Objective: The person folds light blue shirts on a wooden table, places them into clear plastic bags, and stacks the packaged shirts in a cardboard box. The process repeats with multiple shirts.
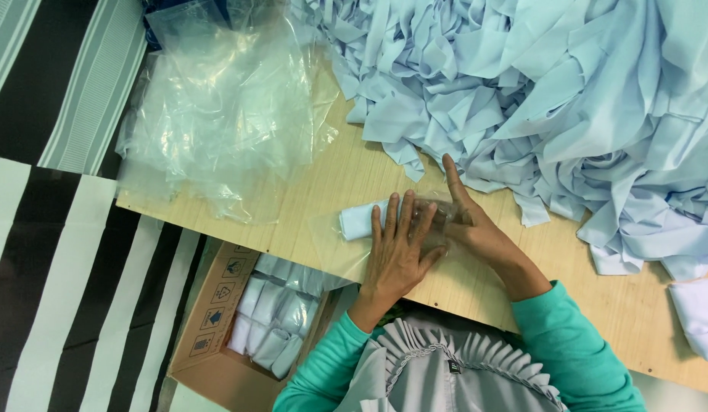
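Note:
A small folded light-blue cloth point(359, 219) lies inside a clear plastic bag point(335, 244) on the wooden table point(323, 183). My left hand point(396, 248) presses flat on the bag, fingers spread over the cloth. My right hand point(467, 217) rests against the bag's right end, index finger pointing up toward the cloth pile. Both arms wear teal sleeves.
A large heap of light-blue cloth pieces point(537, 99) covers the table's far right. A stack of loose clear plastic bags point(224, 107) lies at the left. Below the table's edge, a cardboard box point(217, 320) holds several bagged cloths. Black-and-white striped fabric point(56, 252) lies left.

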